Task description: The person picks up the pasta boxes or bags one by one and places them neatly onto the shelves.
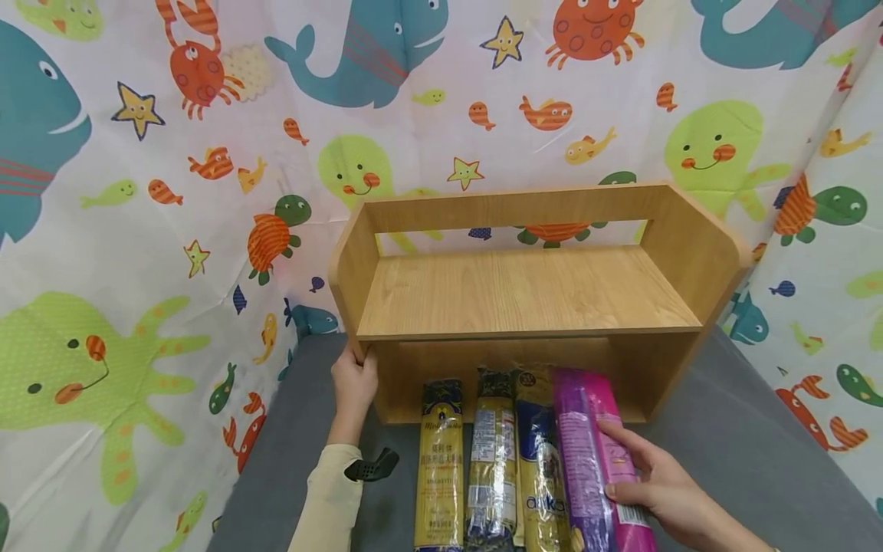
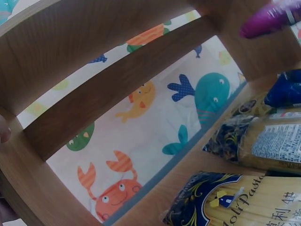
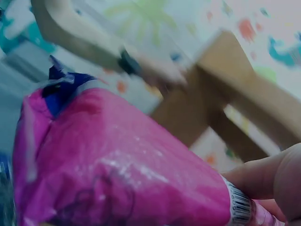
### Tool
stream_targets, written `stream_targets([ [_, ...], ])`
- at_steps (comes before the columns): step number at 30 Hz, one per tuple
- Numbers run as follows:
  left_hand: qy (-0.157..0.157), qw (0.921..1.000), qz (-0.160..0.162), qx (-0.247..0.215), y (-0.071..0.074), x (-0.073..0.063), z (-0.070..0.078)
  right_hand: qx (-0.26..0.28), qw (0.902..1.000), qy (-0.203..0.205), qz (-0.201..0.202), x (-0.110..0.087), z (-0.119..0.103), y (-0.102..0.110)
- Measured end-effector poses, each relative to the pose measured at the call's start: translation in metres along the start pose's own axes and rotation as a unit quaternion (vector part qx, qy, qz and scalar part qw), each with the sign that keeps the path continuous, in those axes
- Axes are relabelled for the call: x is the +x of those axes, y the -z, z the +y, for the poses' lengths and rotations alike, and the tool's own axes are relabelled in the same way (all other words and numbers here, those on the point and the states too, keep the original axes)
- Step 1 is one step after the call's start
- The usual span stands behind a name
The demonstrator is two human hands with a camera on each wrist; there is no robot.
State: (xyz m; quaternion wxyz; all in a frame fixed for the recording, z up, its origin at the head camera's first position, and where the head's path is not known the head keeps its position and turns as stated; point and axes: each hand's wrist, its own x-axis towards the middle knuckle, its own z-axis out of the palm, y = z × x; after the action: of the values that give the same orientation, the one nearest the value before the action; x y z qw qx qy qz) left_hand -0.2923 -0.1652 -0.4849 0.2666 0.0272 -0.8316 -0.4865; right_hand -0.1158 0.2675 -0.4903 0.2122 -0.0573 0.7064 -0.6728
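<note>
at lower right, the right hand (image 1: pixel 665 487) pinches a pink packet (image 1: pixel 585 452), close beside the pasta packets (image 1: pixel 441 475) at lower centre. the left hand (image 1: pixel 355 389) grips the wooden shelf's (image 1: pixel 531 291) left edge. gray table (image 1: pixel 752 452) stretches beyond both shelf sides.

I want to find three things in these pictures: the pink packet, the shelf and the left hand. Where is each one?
Pink packet (image 1: pixel 585 460): head view, on its printed side.
Shelf (image 1: pixel 527 291): head view, on its upper board.
Left hand (image 1: pixel 355 385): head view, on its back.
</note>
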Motion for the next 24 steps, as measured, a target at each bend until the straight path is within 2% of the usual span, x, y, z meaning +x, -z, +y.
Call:
stream_targets([
  [5,0.000,1.0000,0.002,0.002,0.000,0.000,0.000,0.026,0.9978,-0.001,-0.060,0.008,-0.039,-0.039],
  [8,-0.003,1.0000,0.003,0.004,0.001,0.000,-0.001,0.030,0.9941,0.021,-0.102,0.011,-0.059,-0.058],
  [12,-0.007,1.0000,0.006,0.003,0.000,0.000,-0.001,0.036,0.9855,0.041,-0.161,0.014,-0.085,-0.075],
  [16,-0.006,0.9999,0.009,0.005,-0.001,-0.001,-0.001,0.031,0.9787,0.046,-0.198,0.020,-0.115,-0.085],
  [20,0.001,0.9998,0.013,0.018,-0.002,-0.001,-0.002,0.022,0.9777,0.050,-0.203,0.029,-0.149,-0.089],
  [24,0.005,0.9996,0.015,0.022,-0.002,-0.002,-0.001,0.011,0.9842,0.049,-0.170,0.044,-0.178,-0.091],
])
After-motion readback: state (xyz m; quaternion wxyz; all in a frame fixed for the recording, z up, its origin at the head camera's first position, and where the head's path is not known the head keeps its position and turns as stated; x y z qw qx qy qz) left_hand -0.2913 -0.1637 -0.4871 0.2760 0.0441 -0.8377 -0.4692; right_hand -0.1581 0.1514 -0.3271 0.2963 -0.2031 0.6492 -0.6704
